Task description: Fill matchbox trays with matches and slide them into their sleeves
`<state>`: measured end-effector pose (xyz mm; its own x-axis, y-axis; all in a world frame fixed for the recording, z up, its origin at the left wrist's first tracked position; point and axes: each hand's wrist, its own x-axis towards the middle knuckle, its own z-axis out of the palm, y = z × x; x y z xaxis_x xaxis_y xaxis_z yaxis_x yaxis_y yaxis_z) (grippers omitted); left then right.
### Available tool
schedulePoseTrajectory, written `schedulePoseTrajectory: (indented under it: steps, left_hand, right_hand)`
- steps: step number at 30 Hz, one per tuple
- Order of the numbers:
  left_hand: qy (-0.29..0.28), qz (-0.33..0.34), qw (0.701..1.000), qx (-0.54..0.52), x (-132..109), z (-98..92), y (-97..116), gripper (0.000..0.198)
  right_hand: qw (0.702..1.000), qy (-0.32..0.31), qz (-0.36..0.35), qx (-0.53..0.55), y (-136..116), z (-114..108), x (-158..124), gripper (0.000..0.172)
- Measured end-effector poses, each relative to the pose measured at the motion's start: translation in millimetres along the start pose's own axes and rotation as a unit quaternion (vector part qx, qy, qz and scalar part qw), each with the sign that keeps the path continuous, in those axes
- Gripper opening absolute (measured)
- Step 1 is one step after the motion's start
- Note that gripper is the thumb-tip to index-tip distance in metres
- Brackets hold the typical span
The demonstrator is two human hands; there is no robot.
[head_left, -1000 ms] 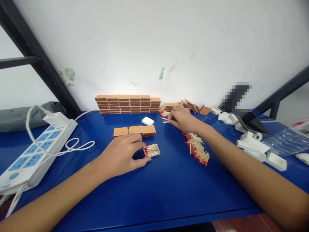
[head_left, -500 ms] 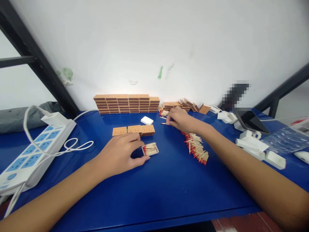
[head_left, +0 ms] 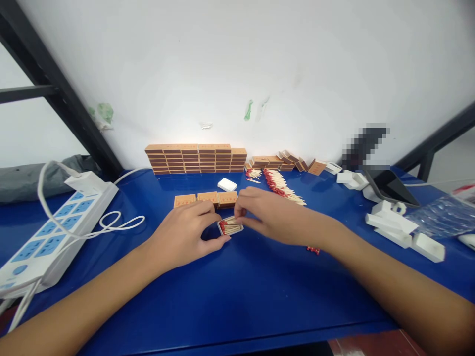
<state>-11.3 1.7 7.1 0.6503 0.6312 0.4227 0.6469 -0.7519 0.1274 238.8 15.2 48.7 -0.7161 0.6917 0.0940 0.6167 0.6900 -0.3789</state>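
Observation:
A small white matchbox tray [head_left: 242, 229] lies on the blue table, filled with red-headed matches [head_left: 229, 227]. My left hand [head_left: 189, 225] grips its left end between thumb and fingers. Over the tray's right end, my right hand [head_left: 265, 212] is pinched at the pale stick ends; a match seems to be in the fingertips, mostly hidden by them. Just behind my left hand stand closed orange matchboxes [head_left: 227, 199] in a row. A white tray [head_left: 227, 185] sits beyond them. Past my right hand spreads a long pile of loose matches [head_left: 280, 185], partly covered by the forearm.
Stacked matchboxes [head_left: 196, 159] line the wall, with looser boxes [head_left: 272, 161] and a small match heap [head_left: 254, 173] to their right. White trays [head_left: 393, 222] and a dark tablet-like device [head_left: 391, 185] lie at right. A power strip [head_left: 55, 227] with cables occupies the left.
My right hand has come from the small match heap at the back, where a match was at its fingertips, toward me to the tray. My left hand has stayed at the tray.

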Motion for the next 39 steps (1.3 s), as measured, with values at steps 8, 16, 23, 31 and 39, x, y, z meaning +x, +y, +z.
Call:
schedulePoseTrajectory:
  steps: [8, 16, 23, 31, 39]
  left_hand:
    - [0.001, -0.002, 1.0, 0.001, 0, -1.7, 1, 0.025]
    - [-0.016, 0.001, 1.0, -0.013, 0, 0.4, 0, 0.029]
    - [-0.02, 0.001, 1.0, -0.01, 0, -2.8, 2, 0.027]
    - [-0.025, 0.003, 1.0, -0.002, 0, -1.3, 2, 0.028]
    - [-0.019, -0.019, 1.0, -0.012, 0, -1.6, 0, 0.026]
  right_hand:
    - [1.0, 0.017, 0.023, -0.004, 7, 1, 8, 0.009]
    - [0.959, 0.178, 0.196, -0.107, 102, -6, 32, 0.017]
    - [0.966, 0.117, 0.167, -0.156, 126, -1, 40, 0.02]
    - [0.972, 0.092, 0.134, -0.17, 126, 5, 36, 0.02]
    - [0.998, -0.002, 0.06, -0.032, 60, -20, 11, 0.016]
